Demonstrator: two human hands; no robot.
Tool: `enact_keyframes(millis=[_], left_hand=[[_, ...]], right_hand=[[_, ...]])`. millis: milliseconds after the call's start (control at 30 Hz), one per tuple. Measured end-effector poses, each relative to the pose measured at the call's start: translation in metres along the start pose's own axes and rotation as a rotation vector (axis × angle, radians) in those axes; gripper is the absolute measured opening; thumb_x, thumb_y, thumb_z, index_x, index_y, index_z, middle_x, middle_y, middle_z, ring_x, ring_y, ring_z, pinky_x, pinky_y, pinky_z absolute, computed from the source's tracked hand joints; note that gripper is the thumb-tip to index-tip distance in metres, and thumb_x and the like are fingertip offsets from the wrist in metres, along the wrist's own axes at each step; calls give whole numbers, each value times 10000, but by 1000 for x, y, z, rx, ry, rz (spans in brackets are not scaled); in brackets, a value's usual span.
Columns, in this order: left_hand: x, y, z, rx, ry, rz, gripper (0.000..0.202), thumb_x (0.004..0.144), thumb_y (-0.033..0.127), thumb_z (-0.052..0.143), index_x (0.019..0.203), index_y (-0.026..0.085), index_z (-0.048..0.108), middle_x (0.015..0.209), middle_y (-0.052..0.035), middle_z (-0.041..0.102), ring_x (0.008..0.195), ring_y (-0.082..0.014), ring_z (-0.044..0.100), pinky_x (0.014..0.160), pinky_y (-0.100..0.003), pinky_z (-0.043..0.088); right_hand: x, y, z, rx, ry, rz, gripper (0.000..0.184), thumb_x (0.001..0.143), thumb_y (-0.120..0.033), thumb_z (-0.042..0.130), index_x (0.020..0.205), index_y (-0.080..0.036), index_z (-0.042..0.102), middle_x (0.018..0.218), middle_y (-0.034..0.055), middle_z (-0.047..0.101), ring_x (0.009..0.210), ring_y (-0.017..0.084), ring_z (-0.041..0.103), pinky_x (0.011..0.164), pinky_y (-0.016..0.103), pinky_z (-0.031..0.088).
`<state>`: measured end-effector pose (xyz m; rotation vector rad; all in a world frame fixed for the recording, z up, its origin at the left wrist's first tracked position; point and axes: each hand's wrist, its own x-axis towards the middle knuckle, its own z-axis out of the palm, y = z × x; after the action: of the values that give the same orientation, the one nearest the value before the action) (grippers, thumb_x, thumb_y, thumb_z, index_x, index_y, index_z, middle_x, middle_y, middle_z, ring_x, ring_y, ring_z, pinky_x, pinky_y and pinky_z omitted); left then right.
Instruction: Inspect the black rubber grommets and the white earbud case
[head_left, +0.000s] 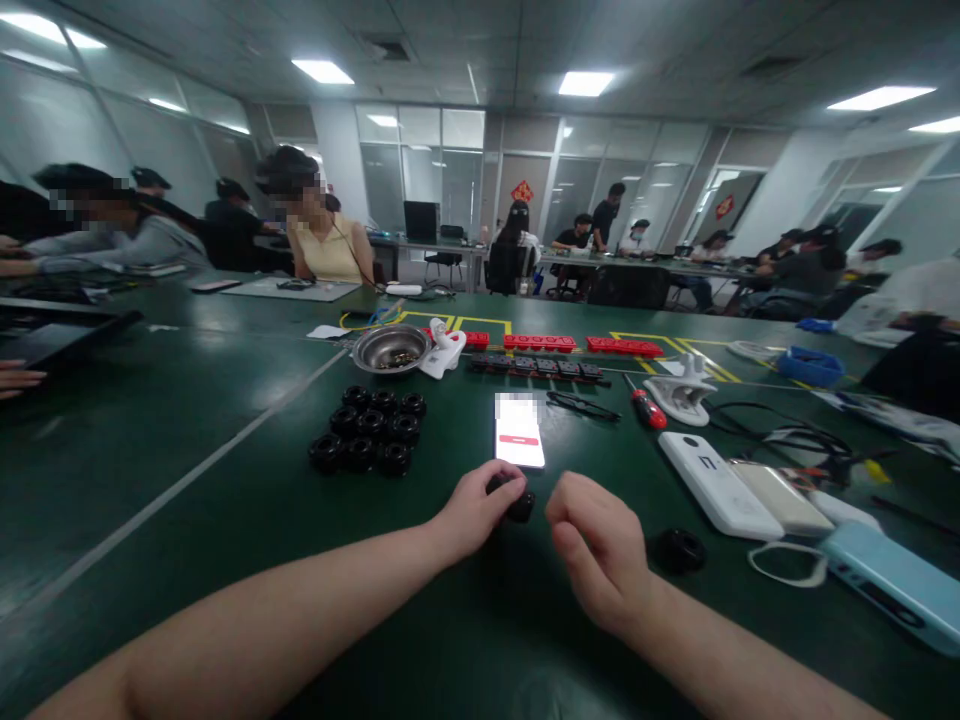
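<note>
My left hand (484, 500) is closed around a small black wheel-like round part (522, 506) just above the green table. My right hand (600, 545) is curled into a loose fist beside it, a small gap away; whatever its fingers hold, if anything, is hidden. Several similar black round parts (370, 425) stand in rows to the left. Another single black round part (681, 550) lies to the right of my right hand. Beyond my hands, a phone (519, 445) with a lit screen lies flat.
Behind the phone are a metal bowl (391, 349) with small parts, red strips (538, 343), a black strip (536, 368) and glasses (583, 405). To the right lie a screwdriver (648, 408), a white power bank (716, 485), cables and a light-blue device (892, 585). People sit around the tables.
</note>
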<state>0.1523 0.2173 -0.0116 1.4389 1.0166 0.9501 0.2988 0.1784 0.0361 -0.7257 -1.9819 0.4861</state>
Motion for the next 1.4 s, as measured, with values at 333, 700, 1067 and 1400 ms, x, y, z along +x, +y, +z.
enact_keyframes(millis=[333, 700, 1067, 1400], left_hand=[[-3, 0, 0, 309, -100, 88, 326, 767, 447, 453, 946, 181, 512, 694, 17, 515, 608, -125, 476, 568, -233, 366], [-3, 0, 4, 260, 33, 116, 276, 800, 431, 406, 909, 188, 478, 758, 5, 501, 693, -141, 479, 624, -246, 382], [-1, -1, 8, 72, 13, -52, 336, 798, 480, 338, 847, 176, 471, 709, 9, 470, 617, -134, 471, 530, -240, 402], [-3, -5, 4, 163, 21, 126, 274, 783, 439, 425, 850, 182, 493, 727, 10, 483, 656, -131, 452, 586, -230, 372]], right_hand=[[-22, 54, 2, -214, -285, 466, 268, 819, -362, 434, 631, -179, 486, 575, -16, 515, 534, 120, 476, 498, 219, 341], [-23, 52, 6, -295, -273, 424, 262, 841, -331, 403, 651, -181, 506, 607, -7, 532, 574, 127, 484, 532, 228, 342], [-25, 47, 3, -110, -170, 231, 62, 782, -130, 458, 767, -184, 484, 794, 24, 521, 737, 142, 476, 659, 244, 392], [-24, 56, 5, -225, -230, 459, 194, 789, -344, 496, 699, -172, 502, 663, -7, 522, 613, 131, 460, 557, 235, 347]])
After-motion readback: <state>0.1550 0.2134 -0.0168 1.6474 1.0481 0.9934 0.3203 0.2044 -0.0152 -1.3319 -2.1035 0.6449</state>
